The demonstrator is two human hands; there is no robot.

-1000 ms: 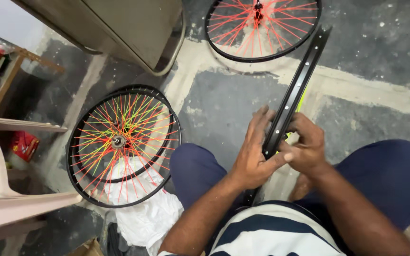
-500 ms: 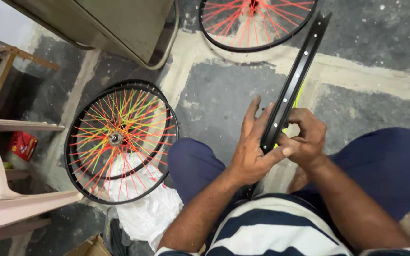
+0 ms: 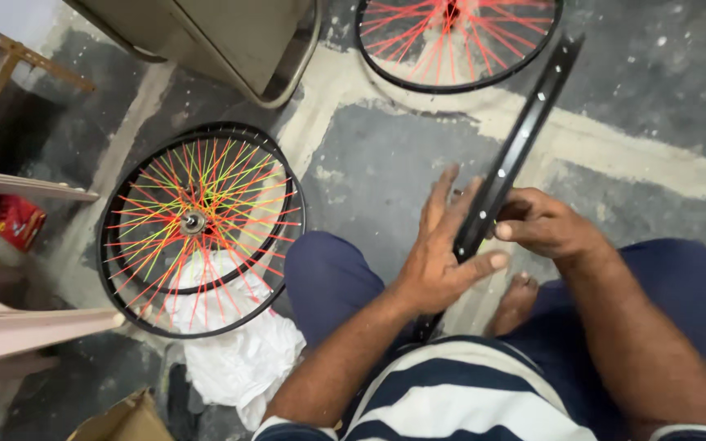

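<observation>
your left hand (image 3: 443, 261) lies flat against the near side of the black rim (image 3: 508, 167), fingers spread and apart, the thumb pressing on its edge, so this grip is open and only supports. your right hand (image 3: 545, 229) is on the other side of the rim, at about the same height, its fingers curled together close by the rim's inner face; i cannot tell if they pinch something small there. the rim stands on its edge between your knees, and its long line runs from your lap up and away to the right. both hands meet it at the low part. farther out, a spoked wheel (image 3: 198, 229) lies on the floor to your left, and another wheel (image 3: 451, 41) lies beyond the rim's far end
</observation>
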